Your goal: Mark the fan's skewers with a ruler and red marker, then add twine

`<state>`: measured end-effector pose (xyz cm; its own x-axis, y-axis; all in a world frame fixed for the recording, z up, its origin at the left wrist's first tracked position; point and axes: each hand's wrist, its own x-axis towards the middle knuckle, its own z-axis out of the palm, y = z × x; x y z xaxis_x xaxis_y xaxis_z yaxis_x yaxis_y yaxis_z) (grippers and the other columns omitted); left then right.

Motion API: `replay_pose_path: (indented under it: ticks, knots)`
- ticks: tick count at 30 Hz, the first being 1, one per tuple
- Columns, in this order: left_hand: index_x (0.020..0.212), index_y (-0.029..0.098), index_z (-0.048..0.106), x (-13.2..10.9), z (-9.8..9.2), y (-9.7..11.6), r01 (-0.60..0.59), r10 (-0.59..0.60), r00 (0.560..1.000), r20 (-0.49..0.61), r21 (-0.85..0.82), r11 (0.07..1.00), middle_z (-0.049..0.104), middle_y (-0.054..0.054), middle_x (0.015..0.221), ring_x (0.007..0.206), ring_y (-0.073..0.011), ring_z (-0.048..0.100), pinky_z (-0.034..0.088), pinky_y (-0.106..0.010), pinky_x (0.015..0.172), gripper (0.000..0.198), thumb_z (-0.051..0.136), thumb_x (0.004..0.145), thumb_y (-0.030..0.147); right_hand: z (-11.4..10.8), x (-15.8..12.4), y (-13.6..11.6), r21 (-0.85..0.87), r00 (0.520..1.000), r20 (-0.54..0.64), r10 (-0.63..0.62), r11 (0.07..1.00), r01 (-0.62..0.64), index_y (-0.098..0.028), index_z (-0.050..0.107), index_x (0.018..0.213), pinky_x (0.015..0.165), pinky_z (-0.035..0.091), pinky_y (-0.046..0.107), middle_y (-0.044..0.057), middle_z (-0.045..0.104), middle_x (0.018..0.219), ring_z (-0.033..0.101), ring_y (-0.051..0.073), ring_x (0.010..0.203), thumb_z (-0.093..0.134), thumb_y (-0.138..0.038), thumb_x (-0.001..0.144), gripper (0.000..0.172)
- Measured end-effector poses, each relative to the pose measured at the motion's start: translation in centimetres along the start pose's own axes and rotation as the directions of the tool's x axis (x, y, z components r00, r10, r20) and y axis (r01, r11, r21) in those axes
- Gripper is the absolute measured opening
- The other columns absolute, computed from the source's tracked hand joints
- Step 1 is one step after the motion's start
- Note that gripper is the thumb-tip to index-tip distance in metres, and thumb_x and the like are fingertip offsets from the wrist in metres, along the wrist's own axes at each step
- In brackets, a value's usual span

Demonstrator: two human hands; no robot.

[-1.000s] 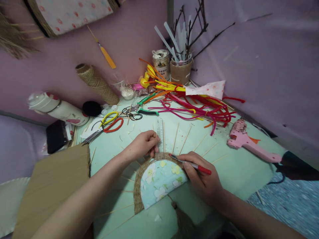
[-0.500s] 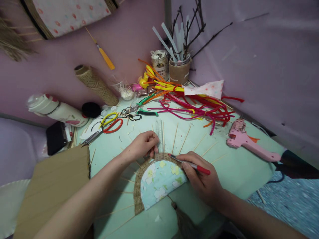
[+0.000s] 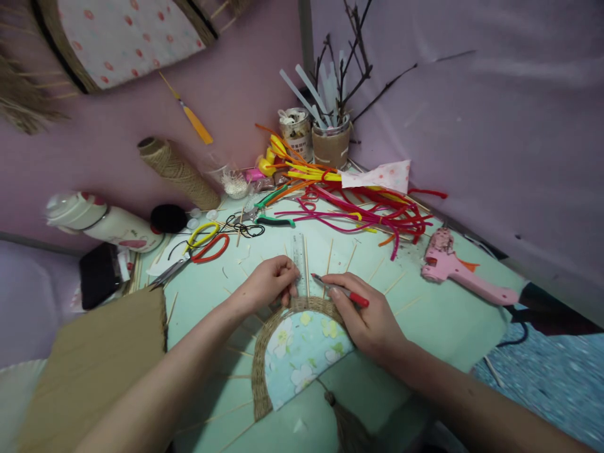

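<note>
A half-round piece of flowered blue cloth (image 3: 302, 358) with a woven twine border (image 3: 261, 371) lies on the table, thin wooden sticks (image 3: 329, 261) fanning out from it and a brown tassel (image 3: 348, 421) below. Upright above the border stands a clear ruler (image 3: 298, 251), beside one of the sticks. My left hand (image 3: 274, 283) is closed at the ruler's left edge, fingers curled against it. In my right hand (image 3: 370, 311) is a red pen (image 3: 356, 298), its tip just right of the ruler and above the border.
Scissors (image 3: 210, 245), green-handled pliers (image 3: 274, 220) and pipe cleaners (image 3: 372, 214) lie behind the work. A pink glue gun (image 3: 455, 267) rests at right. Cardboard (image 3: 99, 365), a white bottle (image 3: 113, 223) and a twine spool (image 3: 179, 173) are at left.
The pen tip has moved off the border, up and left toward the ruler, with my right hand. My left hand stays by the ruler. The whole view has shifted slightly.
</note>
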<state>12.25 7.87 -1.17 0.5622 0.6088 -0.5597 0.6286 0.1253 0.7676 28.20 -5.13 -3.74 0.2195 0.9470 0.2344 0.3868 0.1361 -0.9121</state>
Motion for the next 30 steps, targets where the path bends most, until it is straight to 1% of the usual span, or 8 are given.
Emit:
replay_pose_path:
  ticks: [4,11,20,30]
  knots:
    - [0.08,0.018,0.049,0.1,0.01,0.04,-0.004,0.004,1.0,0.001,0.011,1.0,0.063,0.002,0.061,0.039,-0.0056,0.051,0.03,-0.016,0.036,0.019,0.047,0.086,0.035,0.03,-0.05,0.17,0.02,0.999,0.012,0.037,0.999,-0.038,-0.02,0.062,0.107,0.084,0.05,0.032,0.006,0.067,0.101,0.064,0.019,0.094,0.044,-0.027,0.095,0.023]
    - [0.078,0.019,0.048,0.17,0.12,0.22,0.017,-0.017,1.0,-0.007,0.025,1.0,0.061,0.003,0.059,0.039,-0.0069,0.05,0.031,-0.016,0.035,0.017,0.048,0.084,0.035,0.05,-0.06,0.19,0.017,0.997,0.037,0.061,0.998,-0.062,-0.02,0.062,0.108,0.086,0.051,0.035,0.007,0.068,0.103,0.065,0.02,0.094,0.043,-0.029,0.095,0.025]
    - [0.078,0.019,0.049,0.09,0.13,0.44,0.025,-0.024,1.0,-0.012,0.021,0.999,0.062,0.003,0.059,0.039,-0.0071,0.05,0.031,-0.017,0.037,0.016,0.049,0.083,0.034,0.07,-0.01,0.4,-0.015,0.998,0.05,0.029,0.999,-0.028,-0.02,0.062,0.109,0.087,0.052,0.036,0.007,0.068,0.103,0.064,0.02,0.096,0.044,-0.028,0.095,0.024]
    - [0.079,0.019,0.049,0.04,0.21,0.51,0.033,-0.033,0.999,-0.012,0.018,0.999,0.061,0.003,0.059,0.039,-0.0066,0.05,0.032,-0.016,0.036,0.014,0.048,0.083,0.032,0.11,-0.03,0.35,-0.014,0.997,0.058,0.042,0.999,-0.042,-0.02,0.062,0.109,0.087,0.051,0.035,0.007,0.068,0.103,0.064,0.02,0.096,0.044,-0.028,0.095,0.024]
